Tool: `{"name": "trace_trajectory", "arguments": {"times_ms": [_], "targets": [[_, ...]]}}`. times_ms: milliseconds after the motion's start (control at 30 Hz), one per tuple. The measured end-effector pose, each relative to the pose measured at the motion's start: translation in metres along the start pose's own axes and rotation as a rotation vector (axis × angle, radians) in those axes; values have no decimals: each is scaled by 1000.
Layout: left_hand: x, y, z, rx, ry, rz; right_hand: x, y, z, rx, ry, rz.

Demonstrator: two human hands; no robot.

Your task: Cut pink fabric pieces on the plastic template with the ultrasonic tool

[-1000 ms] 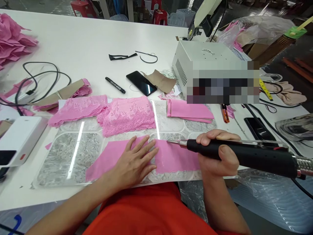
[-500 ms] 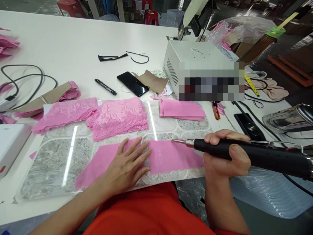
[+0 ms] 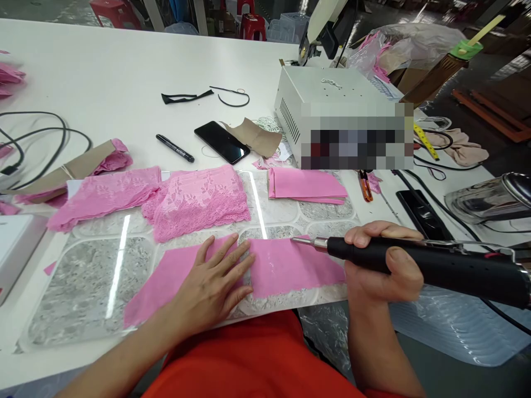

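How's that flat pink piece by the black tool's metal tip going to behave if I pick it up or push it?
The pink piece would probably be floppy and light, since it looks like thin cloth lying flat. It may slide fairly easily when pushed, because the patterned mat beneath looks smooth and glossy.

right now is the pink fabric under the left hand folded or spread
Spread: the pink fabric lies flat beneath the left hand, without visible folds.
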State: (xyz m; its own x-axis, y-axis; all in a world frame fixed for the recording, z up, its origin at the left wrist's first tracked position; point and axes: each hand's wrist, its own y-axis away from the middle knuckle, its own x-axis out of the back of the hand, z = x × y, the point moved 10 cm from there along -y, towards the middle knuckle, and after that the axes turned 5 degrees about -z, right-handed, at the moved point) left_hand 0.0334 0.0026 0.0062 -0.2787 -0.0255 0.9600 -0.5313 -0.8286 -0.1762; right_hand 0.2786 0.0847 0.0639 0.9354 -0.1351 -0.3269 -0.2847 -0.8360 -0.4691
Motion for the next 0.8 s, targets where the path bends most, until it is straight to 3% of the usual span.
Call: {"name": "trace_trajectory", "arguments": {"times_ms": [300,533,800], "targets": [[2,0,3,-48,-58,5,-7,-2,0,12,-7,-35],[5,-2,1,-30,8,30,25,-12,-14,67,29,118],[6,-3,0,8,47,61,33,-10,-10,54,45,110]]}}
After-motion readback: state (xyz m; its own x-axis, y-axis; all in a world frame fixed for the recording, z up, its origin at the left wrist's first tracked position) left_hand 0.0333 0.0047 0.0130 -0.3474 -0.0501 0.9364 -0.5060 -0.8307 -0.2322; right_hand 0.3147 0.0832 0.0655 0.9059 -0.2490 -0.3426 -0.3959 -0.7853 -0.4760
